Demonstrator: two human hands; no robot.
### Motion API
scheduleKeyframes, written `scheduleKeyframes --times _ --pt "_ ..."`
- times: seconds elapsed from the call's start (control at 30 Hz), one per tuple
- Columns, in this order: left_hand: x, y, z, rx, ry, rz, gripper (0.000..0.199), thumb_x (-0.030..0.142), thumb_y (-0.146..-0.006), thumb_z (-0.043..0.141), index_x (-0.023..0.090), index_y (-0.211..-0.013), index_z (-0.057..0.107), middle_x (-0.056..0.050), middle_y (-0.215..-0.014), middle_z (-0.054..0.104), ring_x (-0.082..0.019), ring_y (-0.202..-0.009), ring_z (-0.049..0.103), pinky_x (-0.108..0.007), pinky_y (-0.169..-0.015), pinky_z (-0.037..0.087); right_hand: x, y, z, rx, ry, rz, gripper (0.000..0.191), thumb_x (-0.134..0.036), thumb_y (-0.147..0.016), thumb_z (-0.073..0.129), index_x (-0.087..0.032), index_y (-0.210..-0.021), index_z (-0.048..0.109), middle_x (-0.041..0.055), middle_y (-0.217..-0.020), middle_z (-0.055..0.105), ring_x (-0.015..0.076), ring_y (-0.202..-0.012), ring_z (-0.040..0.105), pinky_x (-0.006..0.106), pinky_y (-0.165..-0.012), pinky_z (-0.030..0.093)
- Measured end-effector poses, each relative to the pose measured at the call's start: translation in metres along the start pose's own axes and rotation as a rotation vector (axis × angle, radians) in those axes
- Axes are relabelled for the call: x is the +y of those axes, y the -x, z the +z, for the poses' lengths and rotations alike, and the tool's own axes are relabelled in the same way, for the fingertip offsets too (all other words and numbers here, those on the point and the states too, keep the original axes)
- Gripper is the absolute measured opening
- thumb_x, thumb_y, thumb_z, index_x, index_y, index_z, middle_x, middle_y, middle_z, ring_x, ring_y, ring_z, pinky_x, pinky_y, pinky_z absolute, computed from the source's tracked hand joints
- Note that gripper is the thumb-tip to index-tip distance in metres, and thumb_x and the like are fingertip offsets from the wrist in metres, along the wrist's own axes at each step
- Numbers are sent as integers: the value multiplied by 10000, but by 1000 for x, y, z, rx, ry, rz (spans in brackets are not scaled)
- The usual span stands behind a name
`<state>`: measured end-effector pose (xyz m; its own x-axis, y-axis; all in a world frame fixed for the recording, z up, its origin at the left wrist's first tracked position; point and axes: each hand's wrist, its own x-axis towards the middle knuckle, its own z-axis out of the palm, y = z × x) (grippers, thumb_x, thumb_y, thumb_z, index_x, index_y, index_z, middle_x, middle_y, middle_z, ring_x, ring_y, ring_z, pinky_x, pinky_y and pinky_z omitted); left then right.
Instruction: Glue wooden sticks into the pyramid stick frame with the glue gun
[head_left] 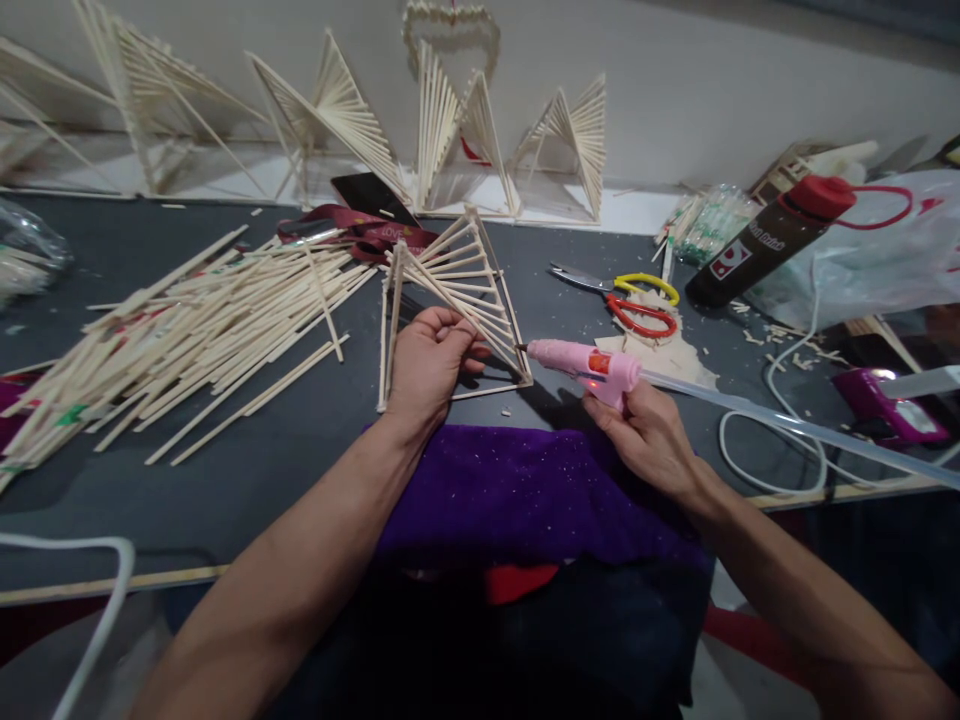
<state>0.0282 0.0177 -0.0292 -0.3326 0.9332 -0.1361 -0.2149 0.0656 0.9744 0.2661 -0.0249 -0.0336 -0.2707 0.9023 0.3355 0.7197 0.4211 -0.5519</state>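
steadiness seemed key: left hand [431, 360] pinched the stick frame [471, 285], right hand [651, 425] gripped the glue gun [589, 366], nozzle [523, 347] beside the frame's edge.

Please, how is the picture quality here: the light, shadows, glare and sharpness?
In the head view, the only one: light looks dim, the area below the purple cloth nearly black; a dark shadow lies on the table beneath the pink glue gun; bright glare marks the purple device; the stick frame reads fairly clearly, the bottle's small print less so.
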Motion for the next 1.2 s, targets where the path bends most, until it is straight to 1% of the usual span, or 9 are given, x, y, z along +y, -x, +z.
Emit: scheduleKeyframes --times 0.27,0.43,0.57,0.7,0.8,0.9,0.97,1.07,1.2 --pt "0 -1 0 -1 2 5 92 171 -799 689 147 -824 603 -33 -707 678 -102 -529 634 -155 -399 478 1 1 -2 -29 -36 30 369 -431 -885 562 -224 -616 416 -19 -521 460 113 -476 391 278 -492 301" --pt "0 -2 -1 -4 -7 15 115 177 -764 702 148 -815 603 -21 -695 663 -108 -545 637 -155 -409 486 2 5 -18 -20 -181 170 211 -402 -849 634 -197 -812 602 27 -715 638 159 -606 578 296 -581 439" --pt "0 -2 -1 5 -20 28 127 173 -725 714 149 -787 605 0 -655 643 -108 -541 636 -149 -411 484 16 2 -40 105 -495 392 330 -387 -760 746 -213 -983 576 -4 -725 650 149 -552 589 265 -490 442" --pt "1 -3 0 12 -26 38 106 183 -722 725 165 -756 626 -4 -649 653 -108 -540 632 -158 -432 497 43 5 -66 240 -603 483 338 -373 -704 787 -202 -922 593 -26 -716 619 110 -540 524 223 -459 392" --pt "0 -3 0 8 -23 50 99 174 -731 731 186 -723 633 -2 -650 653 -107 -552 635 -159 -436 489 62 12 -77 255 -553 511 304 -385 -697 797 -187 -760 576 -51 -645 514 75 -515 409 199 -439 302" --pt "-1 -3 1 5 -34 80 108 189 -741 740 192 -702 639 1 -654 647 -95 -547 625 -160 -440 492 74 16 -78 182 -480 518 343 -414 -702 794 -176 -660 551 -52 -620 458 69 -528 380 199 -449 276" --pt "-2 -3 1 17 -36 107 111 196 -736 744 187 -697 640 -2 -656 643 -92 -540 618 -158 -434 493 78 15 -74 131 -458 540 323 -446 -686 796 -174 -763 639 -32 -689 550 86 -565 445 205 -467 317" --pt "-2 -4 1 24 -32 97 114 209 -726 743 174 -720 634 -4 -663 649 -94 -539 617 -155 -423 492 84 12 -70 114 -378 583 478 -524 -672 784 -169 -980 694 9 -808 660 122 -590 526 230 -476 376" --pt "-2 -3 0 14 -32 65 148 216 -707 733 153 -762 611 13 -664 642 -100 -551 632 -152 -422 495 82 12 -71 70 136 432 467 -554 -792 686 -154 -1030 720 85 -912 694 199 -701 614 296 -565 438"
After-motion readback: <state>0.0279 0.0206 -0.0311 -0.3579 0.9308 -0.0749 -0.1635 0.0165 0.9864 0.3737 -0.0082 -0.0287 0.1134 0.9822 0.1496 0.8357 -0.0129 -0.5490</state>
